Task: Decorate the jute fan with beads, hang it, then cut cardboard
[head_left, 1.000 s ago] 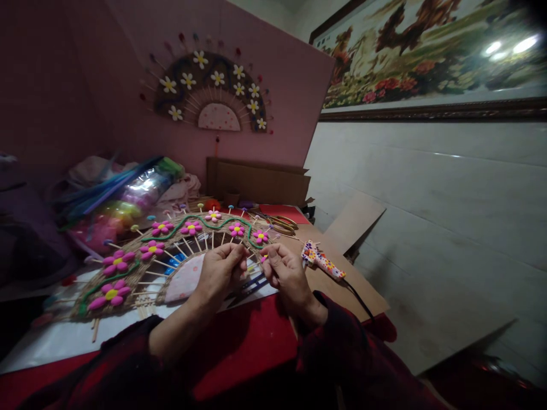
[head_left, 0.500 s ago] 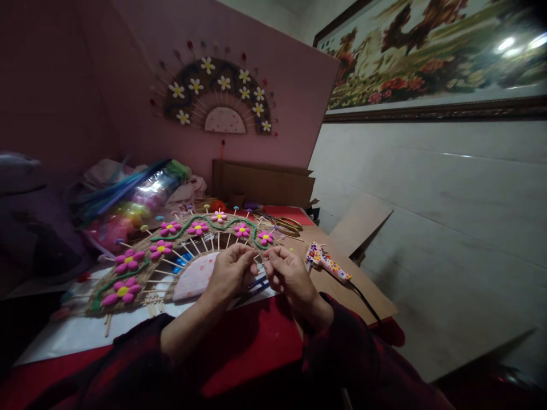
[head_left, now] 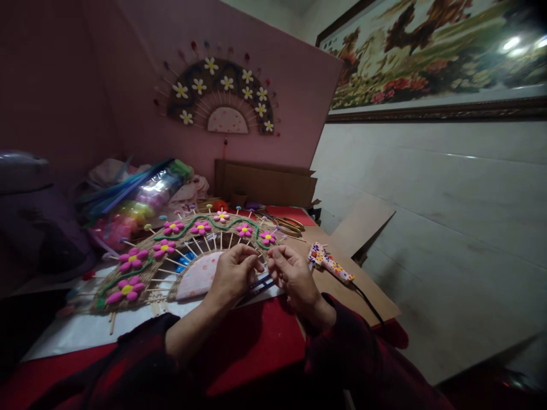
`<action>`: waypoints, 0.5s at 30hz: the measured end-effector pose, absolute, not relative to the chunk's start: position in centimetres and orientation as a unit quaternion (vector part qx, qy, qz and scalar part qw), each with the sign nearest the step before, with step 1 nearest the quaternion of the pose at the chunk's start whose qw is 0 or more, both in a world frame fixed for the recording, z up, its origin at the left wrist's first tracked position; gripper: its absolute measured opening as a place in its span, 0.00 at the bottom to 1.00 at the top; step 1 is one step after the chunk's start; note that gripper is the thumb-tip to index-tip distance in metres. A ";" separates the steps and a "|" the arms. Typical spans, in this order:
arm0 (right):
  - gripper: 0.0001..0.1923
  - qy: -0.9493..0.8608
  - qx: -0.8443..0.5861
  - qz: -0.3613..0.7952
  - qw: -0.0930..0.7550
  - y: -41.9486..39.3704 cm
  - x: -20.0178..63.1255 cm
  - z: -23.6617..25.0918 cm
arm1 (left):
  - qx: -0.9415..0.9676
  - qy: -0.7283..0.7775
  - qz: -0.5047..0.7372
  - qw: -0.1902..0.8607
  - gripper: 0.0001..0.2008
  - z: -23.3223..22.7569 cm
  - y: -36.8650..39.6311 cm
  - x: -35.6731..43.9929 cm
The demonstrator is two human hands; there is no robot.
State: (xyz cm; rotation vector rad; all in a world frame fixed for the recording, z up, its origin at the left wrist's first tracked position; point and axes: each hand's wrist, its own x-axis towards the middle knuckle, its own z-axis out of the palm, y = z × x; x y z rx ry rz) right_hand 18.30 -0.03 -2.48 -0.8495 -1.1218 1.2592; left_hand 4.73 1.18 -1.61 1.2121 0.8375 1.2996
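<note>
Across the red-draped surface (head_left: 265, 341), left of centre, lies a pink-flowered twine fan (head_left: 199, 275); before its right part, left hand (head_left: 234, 274) and right hand (head_left: 296, 277) have fingers pinched together, any contents indiscernible. Right lies a patterned glue gun (head_left: 330, 263); far beyond, a white-flowered fan (head_left: 227, 121) hangs on pink wall (head_left: 290, 85), near a framed horse painting (head_left: 427, 62).

one view, worn on your head, facing forward and down; your left hand (head_left: 233, 274) and right hand (head_left: 296, 277) close, at six o'clock; framed picture (head_left: 444, 68) farther, two o'clock.
</note>
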 end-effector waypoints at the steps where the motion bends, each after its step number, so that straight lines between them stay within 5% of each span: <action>1: 0.15 -0.499 -0.375 0.516 0.587 -0.1 18.2 -2.6 | 0.521 0.360 0.545 0.549 0.09 -1.6 1.1 4.7; 15: 0.09 -0.624 -0.380 0.384 0.565 -0.8 18.0 -3.1 | 0.574 0.355 0.515 0.528 0.23 -1.3 0.3 4.6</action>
